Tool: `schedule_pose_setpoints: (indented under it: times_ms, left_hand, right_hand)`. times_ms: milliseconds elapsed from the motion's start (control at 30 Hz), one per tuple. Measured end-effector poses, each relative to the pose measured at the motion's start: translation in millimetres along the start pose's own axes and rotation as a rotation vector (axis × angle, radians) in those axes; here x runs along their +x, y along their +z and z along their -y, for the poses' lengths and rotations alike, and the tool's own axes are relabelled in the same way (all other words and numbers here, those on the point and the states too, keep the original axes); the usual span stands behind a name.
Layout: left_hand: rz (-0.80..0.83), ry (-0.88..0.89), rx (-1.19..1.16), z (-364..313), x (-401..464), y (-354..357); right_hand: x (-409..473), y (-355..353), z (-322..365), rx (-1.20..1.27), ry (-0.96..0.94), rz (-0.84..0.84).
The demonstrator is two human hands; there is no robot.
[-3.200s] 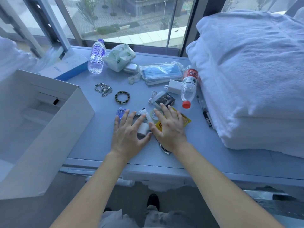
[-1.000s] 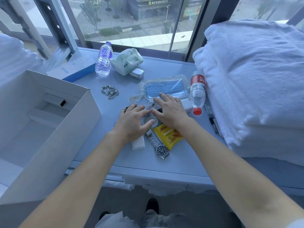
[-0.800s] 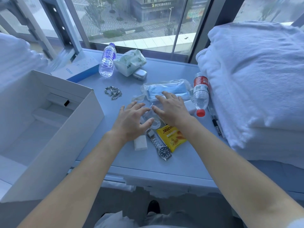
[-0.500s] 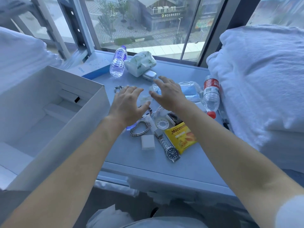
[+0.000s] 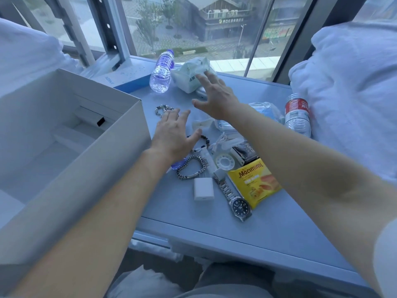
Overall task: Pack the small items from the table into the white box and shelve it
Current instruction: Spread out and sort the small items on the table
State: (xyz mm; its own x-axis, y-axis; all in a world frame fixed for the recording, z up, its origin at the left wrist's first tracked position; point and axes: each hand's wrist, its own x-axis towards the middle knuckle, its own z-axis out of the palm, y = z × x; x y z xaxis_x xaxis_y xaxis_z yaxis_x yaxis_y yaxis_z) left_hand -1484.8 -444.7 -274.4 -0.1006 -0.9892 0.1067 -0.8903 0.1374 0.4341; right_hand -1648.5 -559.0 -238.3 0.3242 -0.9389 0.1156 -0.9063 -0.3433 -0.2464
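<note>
The open white box [image 5: 90,168] stands at the table's left edge. Small items lie bunched mid-table: a silver chain bracelet [image 5: 191,167], a white charger [image 5: 203,188], a steel wristwatch [image 5: 238,204], a yellow snack packet [image 5: 254,182], a tape roll [image 5: 225,162] and a black "Face" packet [image 5: 246,150]. My left hand [image 5: 171,136] hovers open, fingers spread, just short of another silver chain [image 5: 164,109]. My right hand [image 5: 214,95] stretches open over the far items, its fingertips at a white tissue pack [image 5: 191,77]. Neither hand holds anything.
A water bottle [image 5: 162,72] and a blue-edged flat box [image 5: 126,78] lie at the back left. A pack of blue masks [image 5: 264,111] and a red-labelled bottle [image 5: 297,117] sit to the right, against stacked white towels [image 5: 352,93]. A window runs behind the table.
Both hands left the bunched items and moved toward the far edge of the table, the right one furthest, to the tissue pack. The watch, charger, bracelet and snack packet are uncovered.
</note>
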Motion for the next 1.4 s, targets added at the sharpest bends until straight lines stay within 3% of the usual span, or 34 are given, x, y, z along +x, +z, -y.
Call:
schedule_pose_setpoints:
  times_ms: [400, 1200, 1400]
  left_hand:
    - [0.066, -0.094, 0.094, 5, 9, 1]
    - [0.208, 0.069, 0.057, -21, -20, -8]
    - [0.144, 0.102, 0.027, -22, -25, -7]
  right_hand:
    - [55, 8, 10, -0.006, 0.019, 0.189]
    - [-33, -7, -30, -0.043, -0.058, 0.291]
    - [-62, -6, -33, -0.037, -0.052, 0.231]
